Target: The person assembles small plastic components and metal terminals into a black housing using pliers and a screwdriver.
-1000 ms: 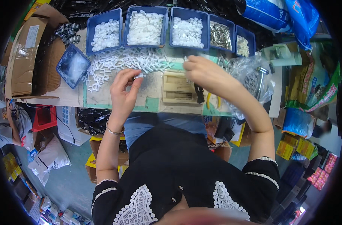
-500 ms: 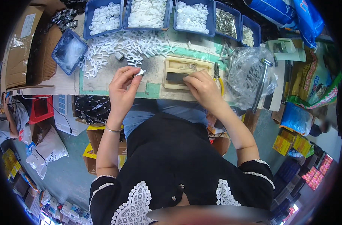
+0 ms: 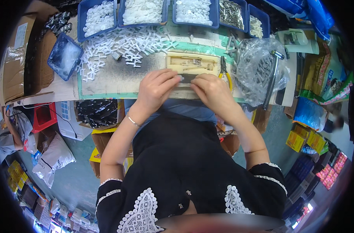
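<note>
My left hand (image 3: 155, 88) and my right hand (image 3: 211, 91) meet at the near edge of the bench, fingertips almost touching over a small dark plate (image 3: 186, 79). A small white plastic part is pinched at my left fingertips; what my right fingers hold is hidden. Just beyond them lies a shallow wooden jig (image 3: 192, 64) with small parts in it. A heap of white cross-shaped plastic pieces (image 3: 126, 48) spreads over the green mat (image 3: 107, 83) to the upper left.
Blue bins (image 3: 142, 11) of white parts and metal pieces (image 3: 231, 9) line the far edge. A clear bag of grey screws (image 3: 256, 72), a small hammer (image 3: 272, 77) and yellow-handled pliers (image 3: 225, 73) lie right. Cardboard boxes (image 3: 18, 62) stand left.
My right hand came back from the far right of the bench to the near edge. My left hand moved right to meet it, carrying the small white part.
</note>
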`<state>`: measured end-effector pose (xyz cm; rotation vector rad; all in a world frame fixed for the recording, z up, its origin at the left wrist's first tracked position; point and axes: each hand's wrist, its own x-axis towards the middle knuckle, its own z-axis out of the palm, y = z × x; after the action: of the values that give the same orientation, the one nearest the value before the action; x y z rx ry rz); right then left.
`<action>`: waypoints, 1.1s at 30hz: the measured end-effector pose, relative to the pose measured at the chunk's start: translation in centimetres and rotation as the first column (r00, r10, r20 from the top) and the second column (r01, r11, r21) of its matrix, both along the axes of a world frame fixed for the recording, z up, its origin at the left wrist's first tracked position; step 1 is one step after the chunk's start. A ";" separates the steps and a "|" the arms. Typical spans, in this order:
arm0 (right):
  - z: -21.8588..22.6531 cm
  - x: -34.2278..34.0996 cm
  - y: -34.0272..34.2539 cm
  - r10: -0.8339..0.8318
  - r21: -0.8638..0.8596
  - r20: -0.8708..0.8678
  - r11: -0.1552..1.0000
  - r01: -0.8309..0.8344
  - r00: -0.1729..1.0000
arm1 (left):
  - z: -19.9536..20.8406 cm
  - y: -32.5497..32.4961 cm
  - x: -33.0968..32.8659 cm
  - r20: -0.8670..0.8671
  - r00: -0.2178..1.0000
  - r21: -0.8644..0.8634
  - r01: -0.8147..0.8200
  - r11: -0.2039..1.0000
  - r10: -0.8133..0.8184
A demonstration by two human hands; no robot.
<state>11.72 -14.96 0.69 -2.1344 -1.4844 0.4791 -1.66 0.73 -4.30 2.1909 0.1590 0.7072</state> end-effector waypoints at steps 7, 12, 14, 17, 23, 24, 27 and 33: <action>-0.3 -0.3 -0.6 -0.007 0.091 0.071 0.996 0.001 0.997 | 0.2 1.4 -0.2 -0.060 0.993 0.385 0.119 0.915 -0.104; 1.5 2.4 0.1 0.043 0.018 -0.050 0.999 -0.042 0.998 | 1.9 1.0 1.3 -0.119 0.977 0.439 0.211 0.874 -0.176; 3.2 4.9 1.0 -0.085 0.079 -0.099 0.993 0.093 0.991 | 3.2 1.4 2.8 -0.170 0.965 0.463 0.259 0.848 -0.202; 4.1 11.0 3.3 -0.219 0.177 0.025 0.961 0.211 0.975 | 4.5 3.7 6.0 -0.102 0.994 0.290 0.074 0.954 -0.046; -0.4 20.4 6.7 -0.212 -0.052 0.650 0.946 0.321 0.730 | 3.7 8.5 14.8 -0.003 0.995 0.544 -0.081 0.835 0.099; -0.9 20.5 7.0 -0.174 -0.091 0.635 0.950 0.297 0.752 | 3.5 8.6 15.8 -0.009 0.995 0.542 -0.079 0.837 0.100; -1.4 20.0 7.3 -0.150 -0.073 0.632 0.965 0.251 0.760 | 3.6 8.5 17.5 -0.133 0.985 0.749 0.025 0.662 0.114; -2.1 20.2 6.5 -0.145 -0.034 0.650 0.975 0.219 0.746 | 2.4 8.1 18.7 -0.231 0.967 0.733 0.101 0.673 0.106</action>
<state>31.96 -8.41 -1.41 -2.6595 -1.5726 -0.3081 17.06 8.87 -1.92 3.0823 -0.0094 0.5276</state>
